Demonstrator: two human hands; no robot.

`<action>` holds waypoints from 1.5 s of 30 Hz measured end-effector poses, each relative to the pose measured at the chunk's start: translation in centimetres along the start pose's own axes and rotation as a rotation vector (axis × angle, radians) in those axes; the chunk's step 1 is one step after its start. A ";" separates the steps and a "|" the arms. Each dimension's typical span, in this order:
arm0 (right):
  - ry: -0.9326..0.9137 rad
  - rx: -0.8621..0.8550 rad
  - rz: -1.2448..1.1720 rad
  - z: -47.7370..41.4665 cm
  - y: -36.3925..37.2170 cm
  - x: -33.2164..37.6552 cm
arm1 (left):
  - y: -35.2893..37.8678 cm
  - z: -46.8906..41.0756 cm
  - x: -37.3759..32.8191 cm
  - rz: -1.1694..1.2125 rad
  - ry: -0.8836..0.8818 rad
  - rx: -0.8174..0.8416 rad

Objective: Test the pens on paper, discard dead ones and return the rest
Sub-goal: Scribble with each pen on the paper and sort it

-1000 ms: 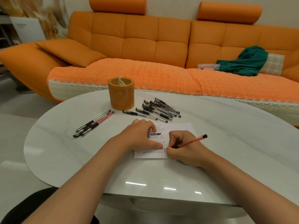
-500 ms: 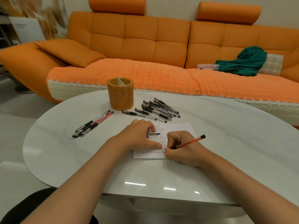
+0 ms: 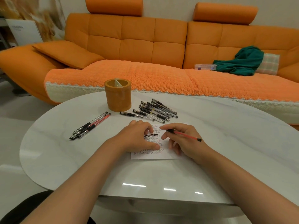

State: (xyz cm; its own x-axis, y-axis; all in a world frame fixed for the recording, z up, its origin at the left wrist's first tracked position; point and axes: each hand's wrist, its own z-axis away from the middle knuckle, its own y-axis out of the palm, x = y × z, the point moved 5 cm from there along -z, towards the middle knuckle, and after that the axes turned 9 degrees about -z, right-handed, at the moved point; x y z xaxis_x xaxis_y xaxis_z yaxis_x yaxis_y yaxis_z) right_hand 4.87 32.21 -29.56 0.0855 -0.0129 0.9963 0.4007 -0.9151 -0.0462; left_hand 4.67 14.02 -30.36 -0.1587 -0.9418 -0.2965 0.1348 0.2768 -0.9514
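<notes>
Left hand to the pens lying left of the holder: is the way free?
Likely yes: only bare table lies between the left hand and those pens, though its fingers hold a black cap. The right hand grips the red pen.

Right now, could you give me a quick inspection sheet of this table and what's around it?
Surface: glossy white table; a paper with rows of test marks lies near the front.
Job's things: orange pen pot standing upright; pile of black pens beside it; small bunch of black and red pens lying apart to the left.
Clutter: nothing seen.
Hands: left hand rests on the paper and holds a black cap; right hand holds a red pen.
Cables: nothing seen.
Surroundings: orange sofa behind the table, with a green cloth and a clear box on it.
</notes>
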 end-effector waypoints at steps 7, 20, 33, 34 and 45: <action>0.145 -0.026 -0.266 -1.0 -0.2 0.9 | -0.9 0.4 0.0 0.039 0.017 -0.078; -0.102 -0.075 0.898 -1.4 -0.9 2.0 | -1.6 0.9 -0.1 0.142 -0.068 -0.166; -0.209 0.046 1.025 -1.3 0.4 1.5 | -1.3 1.1 -1.3 0.207 -0.019 -0.186; -0.202 0.049 1.031 -1.3 0.5 1.4 | -1.3 1.1 -1.2 0.218 -0.020 -0.181; -0.390 -0.069 1.368 -0.5 2.9 1.9 | -0.6 1.7 -1.5 0.359 0.019 -0.010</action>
State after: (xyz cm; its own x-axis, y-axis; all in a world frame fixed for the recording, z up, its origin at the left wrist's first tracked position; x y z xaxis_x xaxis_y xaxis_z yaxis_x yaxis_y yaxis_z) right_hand 5.78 29.33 -27.77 0.6088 -0.7887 0.0862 -0.2450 -0.2902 -0.9251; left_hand 6.53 14.96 -29.17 -0.1210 -0.7804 -0.6135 0.1756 0.5915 -0.7870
